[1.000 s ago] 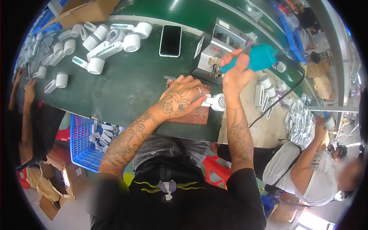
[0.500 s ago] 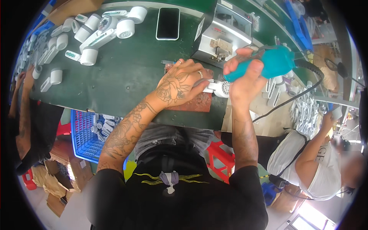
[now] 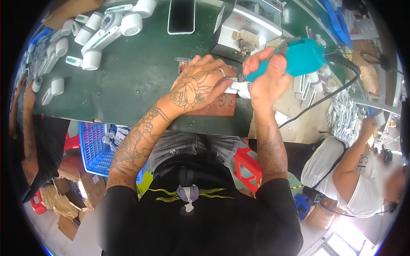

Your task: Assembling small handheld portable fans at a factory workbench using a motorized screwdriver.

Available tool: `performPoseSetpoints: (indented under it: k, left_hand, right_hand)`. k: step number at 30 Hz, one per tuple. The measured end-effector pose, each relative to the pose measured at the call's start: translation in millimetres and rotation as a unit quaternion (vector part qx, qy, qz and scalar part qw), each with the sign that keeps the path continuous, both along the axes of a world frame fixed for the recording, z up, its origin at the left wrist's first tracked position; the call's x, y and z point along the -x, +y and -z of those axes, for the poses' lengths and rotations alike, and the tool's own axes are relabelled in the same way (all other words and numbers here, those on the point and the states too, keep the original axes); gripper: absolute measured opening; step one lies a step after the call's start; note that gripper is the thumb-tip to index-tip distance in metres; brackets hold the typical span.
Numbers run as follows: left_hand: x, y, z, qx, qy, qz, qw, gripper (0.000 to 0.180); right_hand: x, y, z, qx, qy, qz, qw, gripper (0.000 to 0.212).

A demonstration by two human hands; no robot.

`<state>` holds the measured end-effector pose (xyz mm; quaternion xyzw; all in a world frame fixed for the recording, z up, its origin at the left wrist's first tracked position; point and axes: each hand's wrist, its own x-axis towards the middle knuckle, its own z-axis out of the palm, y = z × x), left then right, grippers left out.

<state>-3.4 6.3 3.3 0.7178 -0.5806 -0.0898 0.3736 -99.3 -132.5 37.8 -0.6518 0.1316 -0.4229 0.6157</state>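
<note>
My left hand (image 3: 197, 86) is closed around a white handheld fan (image 3: 243, 88), pressing it down over a reddish-brown pad (image 3: 221, 106) on the bench. Most of the fan's handle is hidden under my fingers. My right hand (image 3: 270, 80) grips a teal corded electric screwdriver (image 3: 304, 59), which lies tilted with its front end toward the fan. The screwdriver's tip is hidden behind my hand and the fan, so I cannot tell whether it touches a screw.
Several white fans (image 3: 100, 36) lie at the back left, beside a phone (image 3: 181, 17). A silver machine (image 3: 247, 32) stands behind my hands. Right of me is cardboard (image 3: 299, 121) with more parts. A blue basket (image 3: 95, 155) sits below the bench; people work on both sides.
The whole scene has shifted slightly upward in the picture. My right hand now covers more of the fan's round head; both hands keep their holds.
</note>
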Motion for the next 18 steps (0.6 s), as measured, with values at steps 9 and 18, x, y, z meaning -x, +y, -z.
performPoseSetpoints:
  k: [9,18]
  left_hand:
    - [3,2,4,0.012,-0.012,-0.009,1.000,0.024]
    - [2,3,1,0.011,0.022,0.002,1.000,0.024]
  right_hand:
    - [-27,-22,-26,0.012,-0.087,0.027,0.996,0.044]
    - [-47,-29,-14,0.054,-0.085,0.025,0.995,0.038]
